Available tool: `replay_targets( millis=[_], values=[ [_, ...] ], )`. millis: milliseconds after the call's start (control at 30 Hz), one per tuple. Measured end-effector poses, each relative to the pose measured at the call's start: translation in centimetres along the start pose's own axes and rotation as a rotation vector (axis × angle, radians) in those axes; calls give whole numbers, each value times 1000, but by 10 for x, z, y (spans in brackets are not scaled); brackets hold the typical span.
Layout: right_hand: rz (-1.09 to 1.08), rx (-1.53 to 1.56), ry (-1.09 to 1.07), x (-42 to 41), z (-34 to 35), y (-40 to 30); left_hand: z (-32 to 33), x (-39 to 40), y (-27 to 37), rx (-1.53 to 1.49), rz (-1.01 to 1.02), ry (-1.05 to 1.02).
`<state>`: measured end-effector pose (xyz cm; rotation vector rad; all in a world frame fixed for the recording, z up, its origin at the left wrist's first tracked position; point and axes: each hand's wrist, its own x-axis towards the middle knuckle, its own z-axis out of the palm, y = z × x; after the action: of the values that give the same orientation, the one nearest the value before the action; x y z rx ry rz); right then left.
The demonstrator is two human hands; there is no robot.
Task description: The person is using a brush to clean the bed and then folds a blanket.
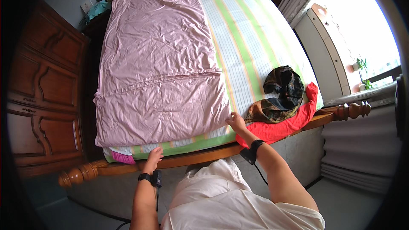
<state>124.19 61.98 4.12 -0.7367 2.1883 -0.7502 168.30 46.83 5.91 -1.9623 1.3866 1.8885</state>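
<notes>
A wrinkled pink quilt or sheet (159,38) covers the left part of the bed, with its near end folded over. My right hand (236,122) touches the near right corner of this pink cloth; whether the fingers pinch it is hard to tell. Over the bed's foot edge hovers my left hand (155,157), fingers apart and holding nothing. Beside my right hand lie a dark patterned scarf (281,102) and a red cloth (287,126). The striped green and white bedsheet (243,38) shows on the right. A brush with pink bristles (123,157) pokes out at the near left corner.
The wooden footboard rail (198,159), with turned posts (78,175) at its ends, runs between me and the mattress. A carved wooden cabinet (48,102) stands at left. Grey curtains (354,147) and a bright window with potted plants (361,64) are at right. Cables hang from my wrist devices.
</notes>
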Motion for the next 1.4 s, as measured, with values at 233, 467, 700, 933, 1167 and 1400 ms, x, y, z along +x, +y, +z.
replay_targets(
  millis=[233,467,700,933,1167,1400],
  values=[
    [-111,-109,261,-1,20,-7,20,7,9,-24,2,-9],
    [-962,-209,153,-20,13,-110,39,3,27,-45,75,-66],
    [-1226,-625,-307,-45,68,-106,76,24,99,-95,449,172],
    [-1013,-662,-340,-50,42,-103,87,63,161,-868,-39,295],
    [-869,-705,-259,-45,26,-73,93,41,226,-736,221,474],
    [-854,-797,-467,-42,19,-96,97,58,241,545,772,493]
  ],
)
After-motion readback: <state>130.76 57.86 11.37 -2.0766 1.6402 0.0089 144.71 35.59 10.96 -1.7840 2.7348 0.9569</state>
